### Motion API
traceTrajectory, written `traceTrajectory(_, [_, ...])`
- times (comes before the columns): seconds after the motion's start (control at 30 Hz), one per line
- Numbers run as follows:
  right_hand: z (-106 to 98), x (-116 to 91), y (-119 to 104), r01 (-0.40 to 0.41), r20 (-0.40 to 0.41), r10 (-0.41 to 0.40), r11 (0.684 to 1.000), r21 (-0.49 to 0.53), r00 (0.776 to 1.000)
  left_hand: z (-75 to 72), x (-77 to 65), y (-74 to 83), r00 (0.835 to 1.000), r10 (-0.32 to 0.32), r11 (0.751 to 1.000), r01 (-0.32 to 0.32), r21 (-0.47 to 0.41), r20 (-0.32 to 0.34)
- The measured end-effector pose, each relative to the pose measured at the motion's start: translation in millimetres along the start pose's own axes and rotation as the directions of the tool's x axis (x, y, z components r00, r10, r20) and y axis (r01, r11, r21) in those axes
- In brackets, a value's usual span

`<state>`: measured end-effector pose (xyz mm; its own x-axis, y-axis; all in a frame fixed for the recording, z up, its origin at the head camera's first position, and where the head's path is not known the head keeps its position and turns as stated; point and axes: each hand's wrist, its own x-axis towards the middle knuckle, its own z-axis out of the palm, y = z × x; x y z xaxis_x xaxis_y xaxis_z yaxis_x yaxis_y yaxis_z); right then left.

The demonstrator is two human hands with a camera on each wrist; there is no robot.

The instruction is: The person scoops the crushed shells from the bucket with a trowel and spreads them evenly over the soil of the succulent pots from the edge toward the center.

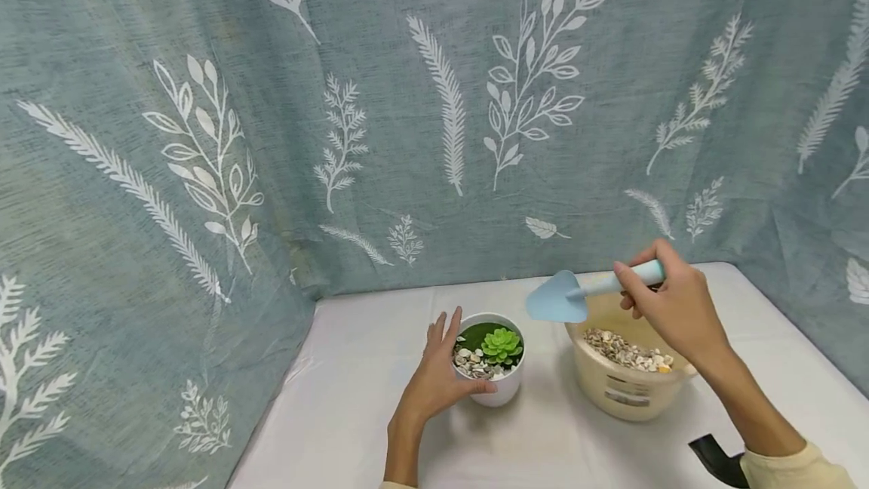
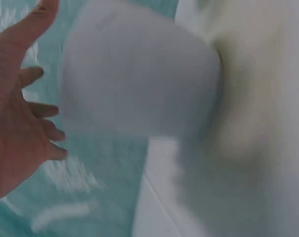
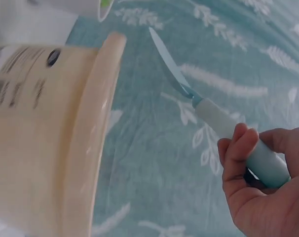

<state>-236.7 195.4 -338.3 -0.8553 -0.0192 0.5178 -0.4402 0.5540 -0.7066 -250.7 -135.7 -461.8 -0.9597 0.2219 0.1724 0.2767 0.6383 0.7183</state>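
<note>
A white pot stands on the table, with a green succulent and small shells or pebbles inside over a dark green base. My left hand is at the pot's left side, fingers spread and thumb reaching across its front; the left wrist view has the fingertips right at the rim. With curled fingers my right hand grips the handle of a light blue trowel. The trowel's blade points left, above the gap between pot and tub. In the right wrist view the trowel appears edge-on, its blade bearing nothing visible.
A cream plastic tub, partly filled with shells or pebbles, stands right of the pot beneath the right hand. White cloth covers the table. Blue-green leaf-patterned fabric hangs behind and at the sides. A black strap shows by the right sleeve.
</note>
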Motion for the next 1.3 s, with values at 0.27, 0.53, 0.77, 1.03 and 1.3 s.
traceTrajectory(0.27, [-34, -8, 31, -0.066, -0.083, 0.060, 0.995, -0.081, 0.995, 27.4, 20.3, 74.5, 0.975, 0.213, 0.972, -0.219, 0.087, 0.071])
traceTrajectory(0.53, [-30, -5, 60, 0.193, -0.039, -0.233, 0.877, -0.439, 0.972, 74.7, 29.9, 105.6, 0.955, 0.265, 0.928, -0.290, 0.233, 0.132])
traceTrajectory(0.77, [-10, 3, 79, 0.432, 0.231, -0.367, 0.721, -0.541, 0.901, 95.3, 23.8, 109.5, 0.951, 0.307, 0.909, -0.298, 0.292, 0.014])
traceTrajectory(1.03, [-1, 10, 100, 0.301, 0.265, -0.188, 0.813, -0.498, 0.946, 97.7, 26.2, 110.4, 0.951, 0.308, 0.916, -0.294, 0.273, -0.007])
traceTrajectory(1.3, [2, 19, 110, -0.009, 0.184, 0.095, 0.907, -0.421, 0.978, 97.1, 29.4, 107.8, 0.935, 0.354, 0.897, -0.345, 0.278, 0.018])
